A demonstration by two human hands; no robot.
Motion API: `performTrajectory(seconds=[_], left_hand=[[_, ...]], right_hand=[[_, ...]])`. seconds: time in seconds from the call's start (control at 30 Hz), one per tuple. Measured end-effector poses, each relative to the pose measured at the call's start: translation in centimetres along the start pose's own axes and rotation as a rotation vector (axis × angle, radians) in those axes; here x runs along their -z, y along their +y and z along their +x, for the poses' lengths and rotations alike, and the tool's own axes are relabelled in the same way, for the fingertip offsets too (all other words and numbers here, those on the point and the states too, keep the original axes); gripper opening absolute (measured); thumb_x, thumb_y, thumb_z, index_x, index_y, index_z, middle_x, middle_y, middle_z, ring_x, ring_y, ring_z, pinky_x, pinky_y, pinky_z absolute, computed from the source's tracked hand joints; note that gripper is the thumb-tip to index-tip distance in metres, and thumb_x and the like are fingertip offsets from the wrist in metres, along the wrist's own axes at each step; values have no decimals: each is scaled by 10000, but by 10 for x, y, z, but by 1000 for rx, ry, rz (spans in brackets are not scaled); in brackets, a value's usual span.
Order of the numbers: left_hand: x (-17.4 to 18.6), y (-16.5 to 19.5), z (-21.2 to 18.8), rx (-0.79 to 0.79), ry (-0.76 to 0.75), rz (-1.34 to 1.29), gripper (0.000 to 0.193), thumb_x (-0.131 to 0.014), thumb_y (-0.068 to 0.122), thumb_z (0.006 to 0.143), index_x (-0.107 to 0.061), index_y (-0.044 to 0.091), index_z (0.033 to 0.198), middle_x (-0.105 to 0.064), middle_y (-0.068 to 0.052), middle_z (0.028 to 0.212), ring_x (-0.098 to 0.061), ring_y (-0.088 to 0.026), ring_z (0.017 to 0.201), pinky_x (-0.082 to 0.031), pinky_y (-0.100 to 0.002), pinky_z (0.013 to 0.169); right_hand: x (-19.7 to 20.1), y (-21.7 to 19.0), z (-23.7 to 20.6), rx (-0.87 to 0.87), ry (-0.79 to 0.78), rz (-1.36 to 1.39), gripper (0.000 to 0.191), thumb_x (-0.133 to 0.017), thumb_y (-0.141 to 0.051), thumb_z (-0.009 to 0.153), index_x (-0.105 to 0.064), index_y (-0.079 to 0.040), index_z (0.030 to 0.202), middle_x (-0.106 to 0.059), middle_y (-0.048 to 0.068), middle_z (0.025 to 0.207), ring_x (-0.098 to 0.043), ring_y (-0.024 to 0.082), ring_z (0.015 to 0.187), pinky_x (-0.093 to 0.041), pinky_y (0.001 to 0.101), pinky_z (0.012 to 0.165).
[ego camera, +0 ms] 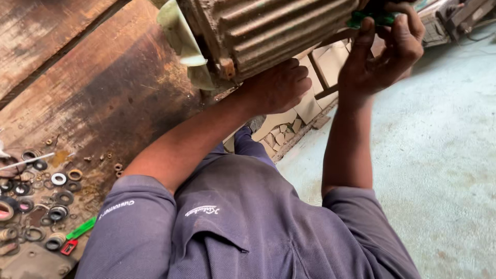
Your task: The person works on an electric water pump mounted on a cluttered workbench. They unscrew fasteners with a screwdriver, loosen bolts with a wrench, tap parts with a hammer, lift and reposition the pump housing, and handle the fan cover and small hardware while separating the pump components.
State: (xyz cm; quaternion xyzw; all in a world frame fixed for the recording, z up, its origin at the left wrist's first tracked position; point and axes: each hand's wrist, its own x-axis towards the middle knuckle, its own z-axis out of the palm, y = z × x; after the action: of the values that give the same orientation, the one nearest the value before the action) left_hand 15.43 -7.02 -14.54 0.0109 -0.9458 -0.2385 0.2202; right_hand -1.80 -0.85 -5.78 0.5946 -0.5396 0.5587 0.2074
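Note:
A rusty ribbed electric motor (268,26) with a pale fan (181,36) at its end lies on the edge of a dark wooden bench (103,93). My left hand (276,85) presses flat against the underside of the motor housing. At the motor's far end, my right hand (385,49) grips a green-handled tool (372,19). The tool's tip is hidden behind my fingers and the motor.
Several loose washers, bearings and seals (41,206) are scattered on the bench at lower left, with a green-and-red tool (77,232) beside them. A grey concrete floor (444,155) lies to the right, and broken tiles (281,134) under the bench edge.

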Motion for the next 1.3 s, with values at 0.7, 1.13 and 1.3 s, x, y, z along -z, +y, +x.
performTrajectory(seconds=[0.7, 1.13, 1.3], left_hand=[[-7, -18, -11, 50, -22, 73, 193, -742, 238, 893, -617, 92, 873, -596, -117, 917, -594, -285, 910, -493, -495, 842], [-67, 16, -25, 534, 393, -623, 418, -760, 308, 905, -593, 105, 1229, -689, -81, 1070, -696, -273, 982, -554, -425, 838], [-112, 0, 26, 761, 702, -1170, 458, -693, 324, 992, -530, 153, 1384, -665, -56, 1123, -695, -197, 977, -587, -341, 834]], right_hand=[[-9, 0, 4, 53, -81, 18, 361, -753, -4, 1056, -490, -60, 1296, -622, 176, 1302, -699, 275, 1144, -655, 369, 874], [-5, 6, -13, 165, -379, 46, 310, -770, 27, 1043, -525, -33, 1223, -691, 171, 1263, -720, 301, 1110, -632, 365, 863], [5, 29, -3, 152, -433, 235, 303, -754, 37, 1083, -505, -32, 1243, -669, 238, 1280, -716, 315, 1157, -654, 381, 897]])
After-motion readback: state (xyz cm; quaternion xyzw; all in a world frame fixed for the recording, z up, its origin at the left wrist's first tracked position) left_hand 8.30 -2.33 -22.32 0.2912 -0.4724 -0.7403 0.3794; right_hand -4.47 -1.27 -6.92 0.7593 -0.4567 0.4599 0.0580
